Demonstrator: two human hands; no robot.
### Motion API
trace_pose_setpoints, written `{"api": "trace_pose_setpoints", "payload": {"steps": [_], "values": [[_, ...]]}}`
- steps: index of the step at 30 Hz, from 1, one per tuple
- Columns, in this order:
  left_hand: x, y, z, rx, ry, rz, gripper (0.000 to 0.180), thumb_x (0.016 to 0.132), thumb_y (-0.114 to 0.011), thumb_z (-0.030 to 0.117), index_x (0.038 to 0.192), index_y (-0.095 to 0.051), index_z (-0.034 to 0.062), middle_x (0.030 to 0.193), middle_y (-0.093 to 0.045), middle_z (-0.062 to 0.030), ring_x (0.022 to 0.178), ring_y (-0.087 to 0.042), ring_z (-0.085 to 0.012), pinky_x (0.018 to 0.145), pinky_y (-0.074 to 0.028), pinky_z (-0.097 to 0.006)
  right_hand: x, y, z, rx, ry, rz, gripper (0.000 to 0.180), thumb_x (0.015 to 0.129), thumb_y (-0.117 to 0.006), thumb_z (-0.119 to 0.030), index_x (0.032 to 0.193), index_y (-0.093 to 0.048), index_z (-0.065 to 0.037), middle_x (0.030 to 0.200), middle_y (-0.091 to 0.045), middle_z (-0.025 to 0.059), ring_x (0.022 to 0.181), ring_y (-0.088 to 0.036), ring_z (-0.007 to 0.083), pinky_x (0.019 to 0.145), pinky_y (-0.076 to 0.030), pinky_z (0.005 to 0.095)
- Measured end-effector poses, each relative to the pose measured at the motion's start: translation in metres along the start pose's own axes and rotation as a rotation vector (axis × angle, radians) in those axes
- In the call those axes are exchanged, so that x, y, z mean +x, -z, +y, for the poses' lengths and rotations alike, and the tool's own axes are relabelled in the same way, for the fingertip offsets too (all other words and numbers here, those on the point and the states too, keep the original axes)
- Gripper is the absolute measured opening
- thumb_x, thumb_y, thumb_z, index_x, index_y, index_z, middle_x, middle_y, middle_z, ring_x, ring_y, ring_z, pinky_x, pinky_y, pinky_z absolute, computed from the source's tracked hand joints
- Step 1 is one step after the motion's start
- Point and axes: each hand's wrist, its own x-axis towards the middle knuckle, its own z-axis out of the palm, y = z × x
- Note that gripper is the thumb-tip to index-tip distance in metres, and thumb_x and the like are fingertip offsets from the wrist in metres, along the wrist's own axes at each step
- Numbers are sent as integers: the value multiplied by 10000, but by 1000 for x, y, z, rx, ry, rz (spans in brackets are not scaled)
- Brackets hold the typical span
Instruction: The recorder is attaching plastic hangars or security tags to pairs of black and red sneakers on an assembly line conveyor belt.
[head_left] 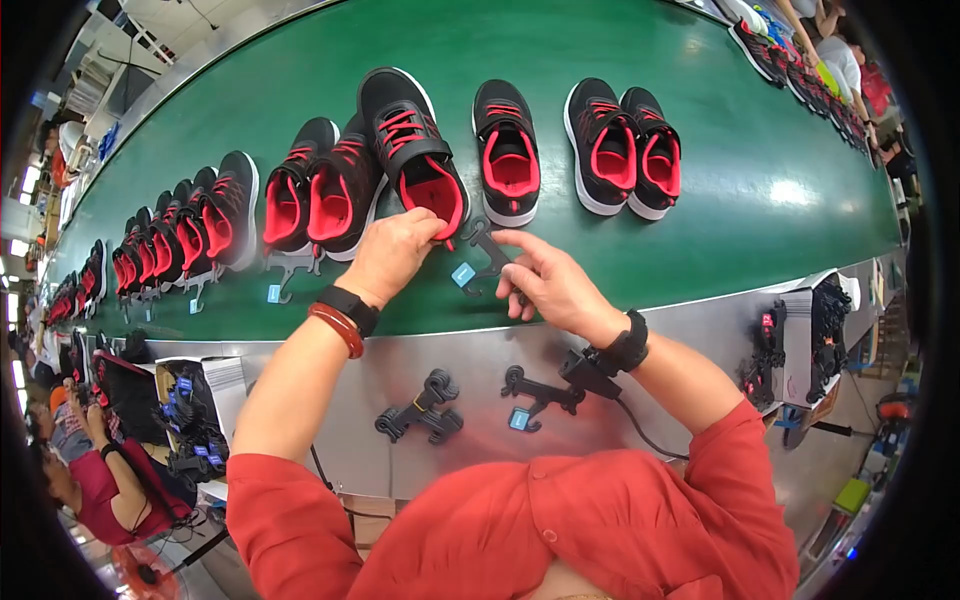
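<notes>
Right now the left hand (392,252) pinches the heel of a black sneaker with a red lining (412,150) lying on the green conveyor belt (700,200), while the right hand (548,280) grips a black plastic shoe hanger (484,255) with a small blue tag, held just below that sneaker's heel. Nearer the person than the sneaker, two more black hangers (420,408) lie on the metal table (680,330), and further sneaker pairs (622,145) sit beside it along the belt.

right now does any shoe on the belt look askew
Yes: the shoe under the left hand sits tilted, overlapping its neighbour, while the other pairs lie flat and side by side. The right hand holds a black hanger.
</notes>
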Motion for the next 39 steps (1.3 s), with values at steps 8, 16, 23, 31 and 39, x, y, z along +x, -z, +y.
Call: {"api": "trace_pose_setpoints", "payload": {"steps": [8, 16, 23, 31, 39], "values": [[3, -4, -1, 19, 9, 35, 241, 705, -671, 8, 940, -647, 58, 942, -647, -58, 819, -647, -277, 691, -533, -364, 8, -16, 13, 91, -12, -10, 430, 957, -463, -95, 1381, -407, -53, 763, -601, 38, 572, -570, 78, 523, -481, 230], [8, 0, 0, 68, 55, 37, 243, 716, -666, 31, 955, -638, 66, 937, -655, -50, 834, -647, -268, 700, -528, -359, 21, -4, 4, -198, 20, -63, 446, 937, -503, -134, 1378, -450, -96, 691, -586, -2, 505, -475, 59, 490, -429, 224], [12, 9, -3, 122, 64, -14, 322, 779, -587, 49, 1096, -607, 101, 983, -644, -77, 836, -648, -275, 684, -534, -395, 27, -7, -2, -90, 26, -190, 436, 941, -486, -144, 1373, -455, -98, 692, -578, 13, 517, -467, 77, 504, -438, 252], [3, 19, 25, 149, 26, -97, 464, 720, -692, 103, 1162, -561, 157, 1221, -544, -134, 830, -649, -321, 655, -534, -402, 36, 15, -14, -426, 347, -48, 330, 923, -535, -167, 1237, -530, -66, 862, -654, 112, 756, -624, 223, 708, -502, 344], [0, 31, 24, 203, 159, -192, 532, 731, -579, -13, 1226, -562, 180, 964, -585, -130, 746, -628, -343, 638, -509, -434, 68, 62, 2, -967, 595, -38, 480, 834, -648, -270, 1235, -466, -80, 1163, -528, 143, 1014, -580, 363, 839, -489, 440]]}}
